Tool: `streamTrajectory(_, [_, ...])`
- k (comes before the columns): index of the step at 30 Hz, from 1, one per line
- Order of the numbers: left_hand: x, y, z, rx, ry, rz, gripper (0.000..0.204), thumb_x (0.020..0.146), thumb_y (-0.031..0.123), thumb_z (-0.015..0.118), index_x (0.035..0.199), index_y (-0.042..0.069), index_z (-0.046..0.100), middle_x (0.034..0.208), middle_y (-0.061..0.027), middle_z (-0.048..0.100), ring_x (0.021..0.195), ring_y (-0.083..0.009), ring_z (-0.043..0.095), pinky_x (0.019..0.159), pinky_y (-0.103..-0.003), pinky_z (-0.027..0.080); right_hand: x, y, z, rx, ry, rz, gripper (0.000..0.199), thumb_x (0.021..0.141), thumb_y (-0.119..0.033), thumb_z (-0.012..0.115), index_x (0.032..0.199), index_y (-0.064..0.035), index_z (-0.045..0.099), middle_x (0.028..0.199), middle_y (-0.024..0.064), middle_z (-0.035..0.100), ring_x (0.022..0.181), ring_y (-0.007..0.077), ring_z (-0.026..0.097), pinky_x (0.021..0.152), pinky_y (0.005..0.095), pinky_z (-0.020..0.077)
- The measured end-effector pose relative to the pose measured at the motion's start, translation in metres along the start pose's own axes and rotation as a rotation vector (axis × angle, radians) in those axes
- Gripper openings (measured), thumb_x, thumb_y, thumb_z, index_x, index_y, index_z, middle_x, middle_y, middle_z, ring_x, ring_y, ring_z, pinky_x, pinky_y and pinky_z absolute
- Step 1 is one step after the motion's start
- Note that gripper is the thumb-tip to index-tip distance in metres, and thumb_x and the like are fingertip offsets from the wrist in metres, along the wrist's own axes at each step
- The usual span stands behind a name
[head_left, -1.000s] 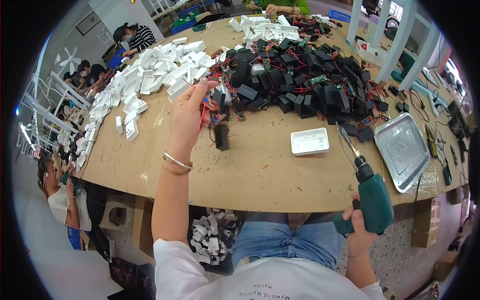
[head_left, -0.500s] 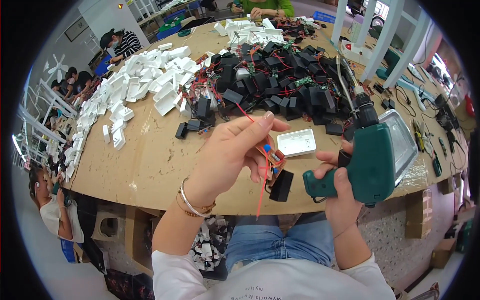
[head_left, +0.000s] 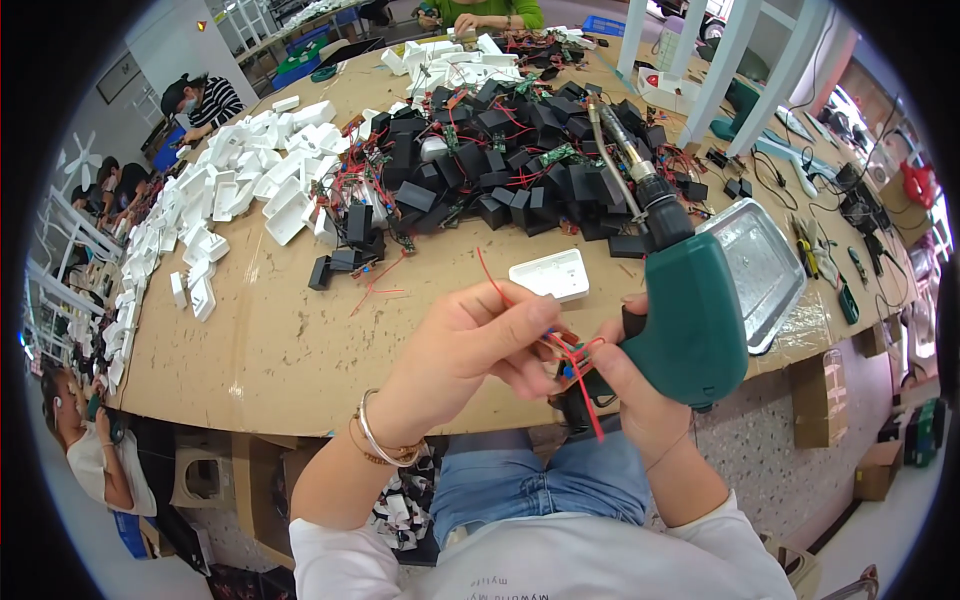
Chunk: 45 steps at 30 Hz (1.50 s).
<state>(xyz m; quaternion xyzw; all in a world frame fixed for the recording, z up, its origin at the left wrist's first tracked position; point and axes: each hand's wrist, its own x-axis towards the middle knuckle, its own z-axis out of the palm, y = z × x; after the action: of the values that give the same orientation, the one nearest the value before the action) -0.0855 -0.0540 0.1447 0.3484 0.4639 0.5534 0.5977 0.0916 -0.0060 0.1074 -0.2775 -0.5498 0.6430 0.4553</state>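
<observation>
My left hand [head_left: 470, 345] is closed on a small circuit board [head_left: 566, 372] with blue and brown parts. Red wires [head_left: 586, 394] trail from it, and a black box-shaped part hangs beneath, partly hidden by my hands. In my right hand [head_left: 645, 395] is a green pistol-shaped soldering gun [head_left: 698, 325], its long metal nose pointing away from me over the pile. My right thumb and fingertips meet the red wires beside the board; whether they pinch one is unclear. Just beyond my hands lies a white plastic case [head_left: 550, 274], hollow side up.
Black boxes [head_left: 480, 165] with wires and boards heap across the middle; white cases [head_left: 240, 185] spread to the left. A shallow metal tray [head_left: 752, 270] sits beside the gun. Pliers [head_left: 805, 250] and cables lie right, near white uprights [head_left: 720, 85]. Other people work around the table.
My hands have come together: the right has moved inward with the soldering gun, its fingertips now at the red wires. The view has shifted, so the table contents appear farther left.
</observation>
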Motion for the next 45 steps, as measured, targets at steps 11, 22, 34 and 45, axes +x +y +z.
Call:
streamTrajectory(11, [-0.03,-0.005,-0.096,0.257,0.38,0.2,0.029,0.093,0.032,0.058,0.082,0.005,0.059,0.06,-0.0002,0.056,0.039,-0.0024,0.044,0.034,-0.015,0.032,0.039,-0.013,0.031,-0.059,0.064,0.039,0.042,0.082,-0.002,0.065,0.12,-0.0006,0.048,0.095,0.0048,0.058,0.085,0.0094,0.057,0.076,0.0261,0.0495])
streamTrajectory(22, [-0.029,-0.03,-0.096,0.266,0.234,0.153,0.016,0.089,0.015,0.063,0.099,0.002,0.063,0.078,-0.004,0.065,0.057,-0.0043,0.054,0.049,-0.018,0.043,0.029,-0.024,0.015,-0.072,-0.12,-0.176,0.041,0.086,-0.002,0.053,0.126,0.0025,0.043,0.112,0.0178,0.057,0.093,0.022,0.063,0.078,0.0327,0.0527])
streamTrajectory(34, [-0.005,-0.054,-0.005,0.086,0.102,0.154,0.015,0.088,0.007,0.063,0.097,-0.003,0.058,0.081,-0.0116,0.066,0.062,-0.0144,0.065,0.055,-0.023,0.055,-0.034,0.02,-0.024,-0.038,-0.069,-0.288,0.067,0.071,0.013,0.07,0.125,-0.0093,0.036,0.093,0.0021,0.047,0.08,0.0113,0.051,0.071,0.0272,0.0481])
streamTrajectory(45, [0.004,-0.056,0.021,0.53,-0.129,0.021,0.016,0.094,0.014,0.055,0.089,0.0,0.06,0.077,-0.0051,0.063,0.064,-0.0085,0.06,0.057,-0.021,0.049,-0.049,0.009,-0.047,-0.334,0.076,-0.357,0.05,0.078,0.008,0.066,0.117,-0.0034,0.038,0.089,0.0084,0.061,0.08,0.0147,0.059,0.069,0.0257,0.0484])
